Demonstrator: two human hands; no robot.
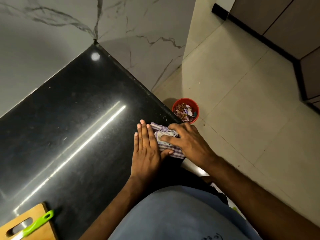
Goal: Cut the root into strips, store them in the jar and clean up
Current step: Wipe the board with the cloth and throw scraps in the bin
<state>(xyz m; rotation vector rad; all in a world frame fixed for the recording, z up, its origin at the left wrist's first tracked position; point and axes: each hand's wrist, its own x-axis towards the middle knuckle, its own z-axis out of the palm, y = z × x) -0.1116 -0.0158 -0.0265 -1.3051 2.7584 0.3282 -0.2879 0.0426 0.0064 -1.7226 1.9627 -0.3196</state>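
A purple and white checked cloth (163, 146) lies bunched at the right edge of the black counter (69, 122). My right hand (187, 141) rests on top of it with fingers spread and slightly bent over the folds. My left hand (147, 151) lies flat on the counter with straight fingers, its edge and thumb against the cloth's left side. A wooden cutting board (29, 224) sits at the lower left with a green-handled knife (37, 224) lying on it. No root or jar is in view.
A red bin (195, 118) holding scraps stands on the tiled floor just past the counter's right edge. Marble walls meet at the counter's far corner. My body in a blue shirt fills the bottom of the view.
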